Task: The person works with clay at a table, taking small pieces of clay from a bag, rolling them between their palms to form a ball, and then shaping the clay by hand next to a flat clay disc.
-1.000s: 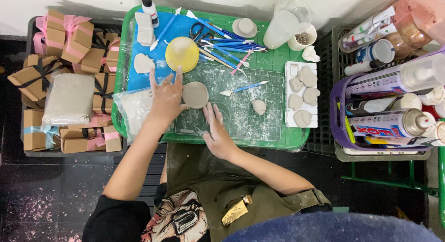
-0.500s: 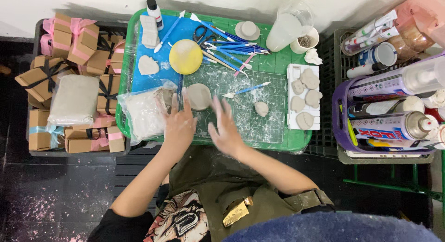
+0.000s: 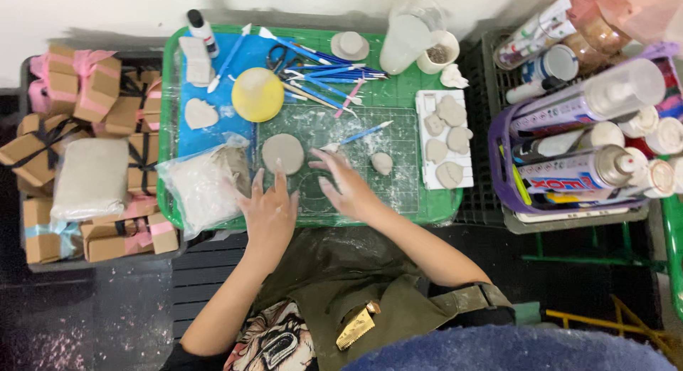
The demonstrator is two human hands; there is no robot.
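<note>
Left of the green tray (image 3: 168, 129), ribbon-tied brown boxes (image 3: 78, 93) are stacked clear of the work. A plastic bag of clay (image 3: 203, 182) lies just beside the left hand (image 3: 269, 213), whose fingers are spread flat, holding nothing. Just above it a flattened clay disc (image 3: 282, 153) rests on the dusted cutting mat (image 3: 398, 179). The right hand (image 3: 348, 189) is likewise spread and empty. Finished shapes dry on a white tray (image 3: 425, 140).

Both hands (image 3: 269, 211) (image 3: 346, 188) flat, fingers spread
</note>
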